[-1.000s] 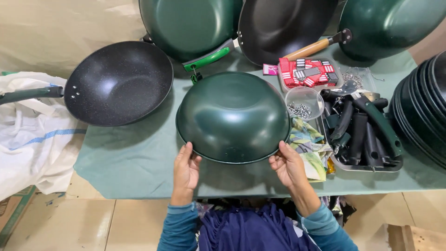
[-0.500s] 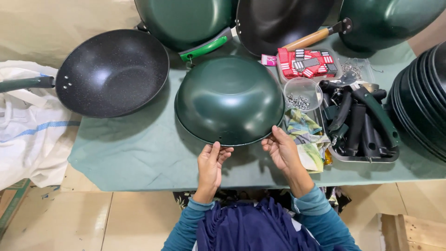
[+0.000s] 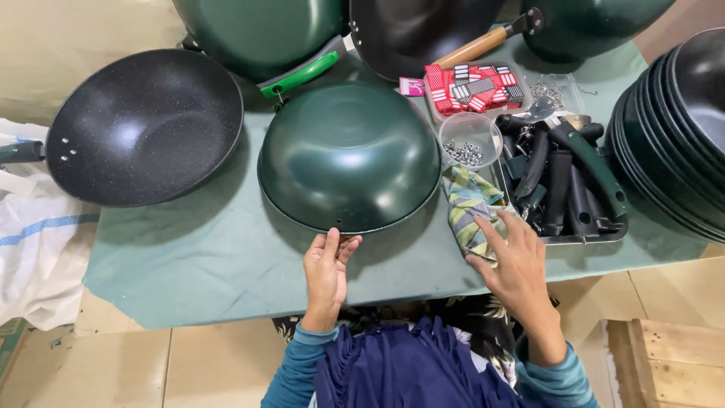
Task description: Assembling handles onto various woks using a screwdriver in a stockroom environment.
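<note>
Upside-down green wok (image 3: 349,155) on the green cloth-covered table (image 3: 196,264), rim just beyond the left hand (image 3: 326,273). Fingertips touching that near rim, fingers loose, nothing grasped. Right hand (image 3: 513,264) open and spread over the patterned rag (image 3: 467,215), beside the tray of handles (image 3: 566,181), holding nothing.

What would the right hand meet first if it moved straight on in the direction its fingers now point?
The right hand lies over the patterned cloth, fingers aimed up and left. Going on, it would probably slide along the cloth, then reach the clear tub of small metal parts. Height is unclear.
</note>
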